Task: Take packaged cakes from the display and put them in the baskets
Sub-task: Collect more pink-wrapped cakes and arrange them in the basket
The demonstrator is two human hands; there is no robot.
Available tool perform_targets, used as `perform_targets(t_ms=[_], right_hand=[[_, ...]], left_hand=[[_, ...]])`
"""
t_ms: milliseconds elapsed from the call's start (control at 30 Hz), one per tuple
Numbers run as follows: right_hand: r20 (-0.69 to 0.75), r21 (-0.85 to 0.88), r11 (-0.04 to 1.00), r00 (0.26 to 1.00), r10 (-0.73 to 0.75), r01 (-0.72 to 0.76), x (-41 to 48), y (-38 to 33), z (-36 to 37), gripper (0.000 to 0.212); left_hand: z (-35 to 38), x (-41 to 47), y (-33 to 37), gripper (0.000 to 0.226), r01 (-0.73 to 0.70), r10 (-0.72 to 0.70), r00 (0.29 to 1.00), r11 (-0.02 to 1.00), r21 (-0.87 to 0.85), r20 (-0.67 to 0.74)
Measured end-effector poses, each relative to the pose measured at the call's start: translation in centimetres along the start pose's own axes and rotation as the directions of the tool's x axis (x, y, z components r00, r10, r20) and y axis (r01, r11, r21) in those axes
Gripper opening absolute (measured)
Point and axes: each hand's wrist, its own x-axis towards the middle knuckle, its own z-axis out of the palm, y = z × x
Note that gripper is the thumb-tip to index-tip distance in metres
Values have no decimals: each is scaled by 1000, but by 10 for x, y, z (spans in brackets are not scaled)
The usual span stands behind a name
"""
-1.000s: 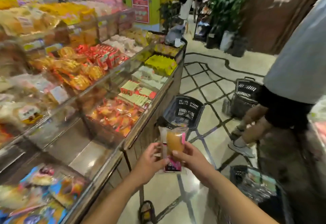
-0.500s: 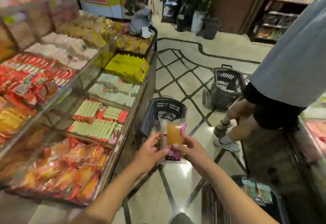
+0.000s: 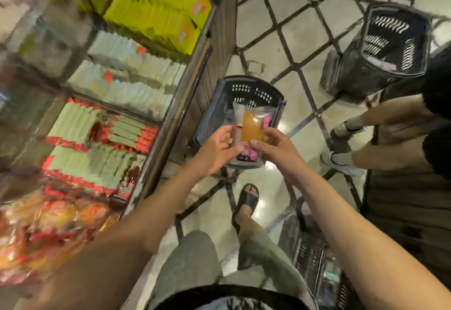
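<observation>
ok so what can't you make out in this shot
Head view only.
Label on the packaged cake: too small, partly under the left hand and right hand.
Contents of the near basket: hidden behind cake and hands.
Packets in the display: motion blur.
The lower-right basket: dark, partly behind the right forearm.

Basket (image 3: 256, 90) mouth open above; display side (image 3: 219, 41) hems its left.
</observation>
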Motion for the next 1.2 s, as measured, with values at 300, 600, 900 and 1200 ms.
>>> perform_targets(t_ms=[300, 600, 900, 1200], right_hand=[[-28, -98, 976, 981, 191, -192, 205, 72, -26, 38], [-108, -242, 871, 904, 414, -428, 369, 262, 3, 17], [-172, -493, 733, 878, 446, -469, 404, 343, 35, 38], [-178, -480, 735, 874, 453, -479, 370, 301, 24, 28]], left_hand=[[-17, 184, -106, 53, -47, 185, 955, 866, 498, -233], [-33, 285, -281, 60, 120, 236, 940, 453, 884, -248], [-39, 293, -355, 65, 175, 260, 931, 303, 937, -258], [-38, 279, -314, 58, 109, 254, 938, 433, 895, -237]])
